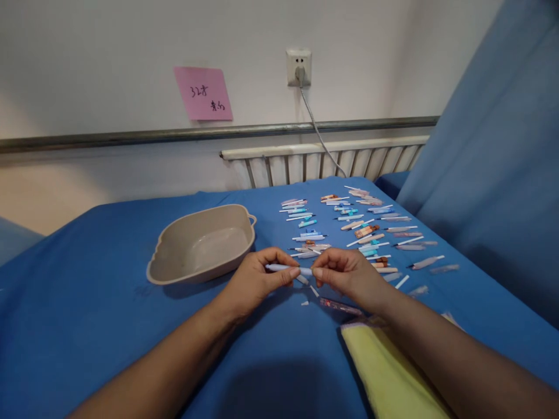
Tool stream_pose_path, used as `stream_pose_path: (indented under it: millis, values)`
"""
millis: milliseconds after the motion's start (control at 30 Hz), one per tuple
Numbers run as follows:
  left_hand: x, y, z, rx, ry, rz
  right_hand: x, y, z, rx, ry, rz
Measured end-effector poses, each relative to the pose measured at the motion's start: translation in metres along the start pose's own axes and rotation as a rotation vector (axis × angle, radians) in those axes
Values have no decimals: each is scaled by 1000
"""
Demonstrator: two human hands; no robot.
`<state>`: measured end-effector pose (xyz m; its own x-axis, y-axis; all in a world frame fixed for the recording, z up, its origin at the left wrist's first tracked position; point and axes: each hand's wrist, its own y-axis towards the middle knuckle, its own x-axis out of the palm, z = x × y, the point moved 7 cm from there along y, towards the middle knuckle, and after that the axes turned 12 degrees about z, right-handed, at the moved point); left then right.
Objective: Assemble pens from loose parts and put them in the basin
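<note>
Here at the middle of the blue cloth (96, 308), your thumbs cover parts of the pale pen barrel (275, 267), so you can't make out where one piece meets another, and most of your right fingertips are tucked out of sight behind it. Your forearms run off the bottom of the view, the right one passing over a yellow cloth (384, 366) whose lower end is cut off too. Both arms reach forward and inward, the left hand (259, 274) slanting in from the left, the right hand (347, 274) from the right, thumbs nearly meeting. And look at the grip: your left thumb and curled fingers close on the barrel, which lies about level, while your right thumb and index finger pinch its right end, the other fingers folded in. Just below, a reddish patterned tube (340, 306) lies near a tiny white piece (304, 303); beyond, rows of pen parts (364, 232) spread out, the farthest too small to tell apart, and the grey-beige basin (209, 250) sits on your left.
</note>
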<state>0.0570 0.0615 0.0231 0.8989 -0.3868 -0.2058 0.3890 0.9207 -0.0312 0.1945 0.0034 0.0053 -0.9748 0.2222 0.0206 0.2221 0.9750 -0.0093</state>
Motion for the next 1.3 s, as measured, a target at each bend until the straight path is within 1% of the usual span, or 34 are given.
stream_pose_path:
  millis: [133,233,400,500,600,700,767,833,867,933,1033,1167,1233,1300]
  values:
    - [1,0,4,73,149,-32,0,1,2,-38,-118,-27]
    - [4,0,2,105,211,-62,-3,2,7,-44,-209,-23]
    - [9,0,-10,105,238,-111,-3,4,19,-58,-226,-60]
    - [12,0,-13,135,297,-129,-3,5,23,-57,-261,-78]
    - [13,0,-10,192,356,-145,-5,6,19,-82,-299,-79]
    - [14,-1,-5,218,402,-174,-9,4,9,-167,-393,-78]
    - [17,-4,-10,176,476,-263,-10,1,5,-215,-480,-111]
    - [21,-8,-19,102,527,-374,-9,-2,6,-214,-541,-171]
    - [23,-10,-24,70,519,-411,-8,-4,8,-197,-558,-204]
    - [25,-12,-31,19,471,-438,-7,-6,13,-154,-572,-245]
    - [27,-12,-42,-46,398,-409,-7,-4,19,-109,-549,-255]
    - [28,-13,-57,-200,212,-328,-9,0,28,-37,-467,-266]
    - [30,-14,-58,-213,121,-313,-10,1,31,7,-418,-280]
    - [30,-13,-56,-177,58,-291,-11,1,34,48,-386,-288]
